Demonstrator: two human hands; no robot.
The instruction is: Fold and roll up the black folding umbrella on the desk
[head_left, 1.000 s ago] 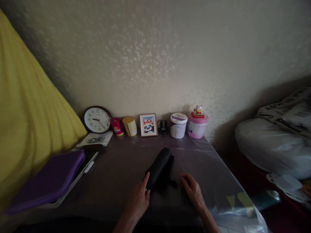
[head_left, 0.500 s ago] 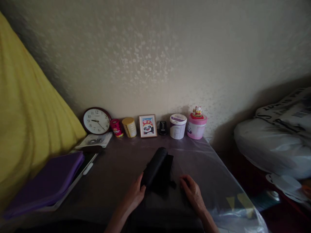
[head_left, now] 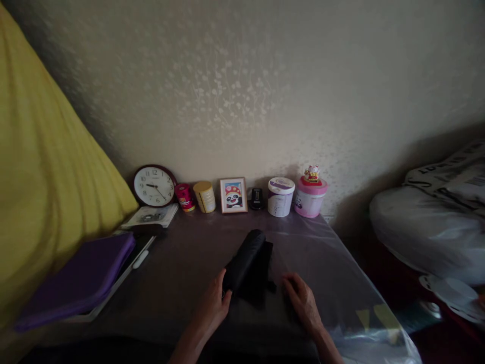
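A black folded umbrella (head_left: 245, 260) lies slanted on the table, its rolled part to the left and a loose dark flap of cloth (head_left: 261, 273) spread along its right side. My left hand (head_left: 215, 303) grips the near end of the roll, thumb and fingers around it. To the right of the cloth, my right hand (head_left: 302, 298) rests by the table surface with fingers loosely bent and the thumb apart. Nothing shows in it, and a small gap separates it from a short black tab (head_left: 272, 286) at the cloth's edge.
Along the wall stand a clock (head_left: 154, 187), a pink can (head_left: 185, 197), a yellow tin (head_left: 204, 197), a framed panda picture (head_left: 233, 195), a small black object (head_left: 256, 198) and two tubs (head_left: 281, 198). A purple folder (head_left: 79, 278) lies left. White bags (head_left: 424, 227) sit right.
The view has shifted slightly, so everything appears a little displaced. My left hand keeps its grip on the umbrella, and my right hand stays beside it.
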